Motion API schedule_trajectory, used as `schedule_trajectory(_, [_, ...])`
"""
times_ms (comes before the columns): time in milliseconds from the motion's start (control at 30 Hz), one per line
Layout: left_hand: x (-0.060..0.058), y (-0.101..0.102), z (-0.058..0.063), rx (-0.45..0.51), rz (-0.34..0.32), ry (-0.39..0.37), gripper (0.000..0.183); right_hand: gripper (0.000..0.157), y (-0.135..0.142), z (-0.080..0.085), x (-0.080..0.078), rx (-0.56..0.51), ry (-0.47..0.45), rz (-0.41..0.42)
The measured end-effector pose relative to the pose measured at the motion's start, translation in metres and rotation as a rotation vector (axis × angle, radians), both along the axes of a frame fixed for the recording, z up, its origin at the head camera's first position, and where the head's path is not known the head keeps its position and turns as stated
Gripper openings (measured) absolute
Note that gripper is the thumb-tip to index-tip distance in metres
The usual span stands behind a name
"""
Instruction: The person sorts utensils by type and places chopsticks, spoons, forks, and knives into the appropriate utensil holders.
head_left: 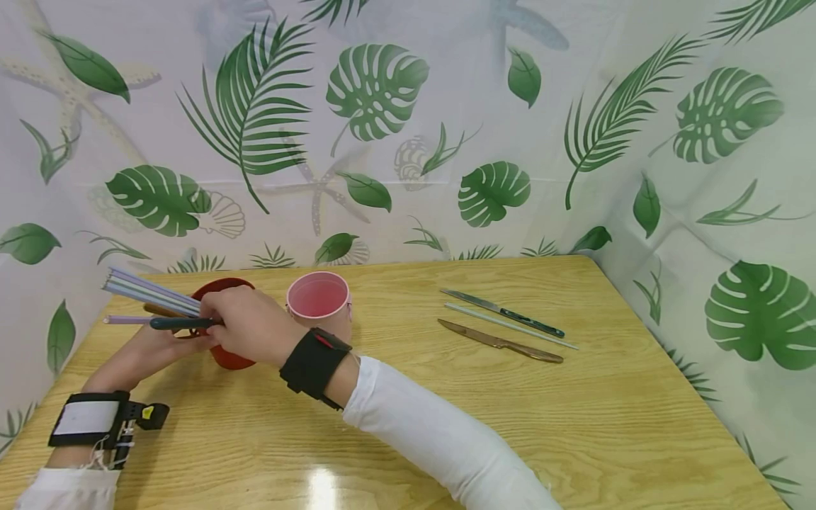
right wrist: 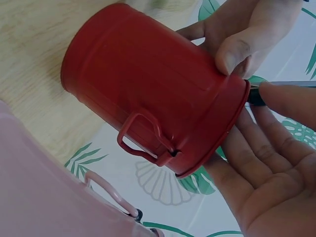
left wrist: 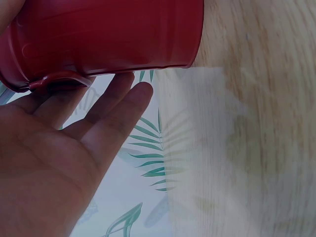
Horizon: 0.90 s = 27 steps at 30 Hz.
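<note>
In the head view, a red metal bucket (head_left: 232,358) stands at the table's left, partly hidden by both hands. The left hand (head_left: 149,347) holds the bucket; its thumb lies along the bucket's wall near the rim in the right wrist view, with fingers on the far side. At the bucket's rim, the right hand (head_left: 251,322) pinches a utensil with a dark green handle (head_left: 181,323). Pale lilac and greenish sticks (head_left: 149,290) fan out leftward beside it, along with a brown handle (head_left: 161,310). Lower parts of these are hidden by the hands and bucket.
Just right of the red bucket stands a pink bucket (head_left: 319,278), partly behind the right hand and wrist. Further right lie a green-handled knife (head_left: 503,312), a pale thin stick (head_left: 510,326) and a copper-coloured knife (head_left: 500,341). A leaf-patterned cloth (head_left: 414,142) backs the wooden table (head_left: 408,397).
</note>
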<state>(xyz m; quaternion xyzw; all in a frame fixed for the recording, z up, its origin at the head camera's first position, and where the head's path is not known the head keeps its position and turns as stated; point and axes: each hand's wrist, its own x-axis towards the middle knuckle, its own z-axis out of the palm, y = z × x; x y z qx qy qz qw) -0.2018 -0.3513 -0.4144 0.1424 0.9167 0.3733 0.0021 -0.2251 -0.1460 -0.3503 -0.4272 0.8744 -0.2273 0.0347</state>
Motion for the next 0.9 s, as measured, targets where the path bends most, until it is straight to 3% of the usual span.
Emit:
schedule_trajectory(200, [0.0009,0.0024,0.0014,0.013,0.015,-0.003,0.046,0.017,0.0009,0.0012,0.0022,0.023,0.019,-0.014])
schedule_trajectory(433, [0.0023,0.0026,0.0007,0.092,0.05,-0.113,0.061,0.016,0.003,0.0012,0.0021,0.015,0.02,-0.007])
schedule_trajectory(700, [0.002,0.0037,0.0022,0.103,0.061,-0.125,0.064,0.016,0.0039,0.003,0.0017,0.007,0.02,-0.003])
schedule_trajectory(900, [0.0024,0.0046,0.0033,0.108,0.058,-0.118,0.064,0.014,0.0082,0.0076,0.0041,-0.005,0.068,0.013])
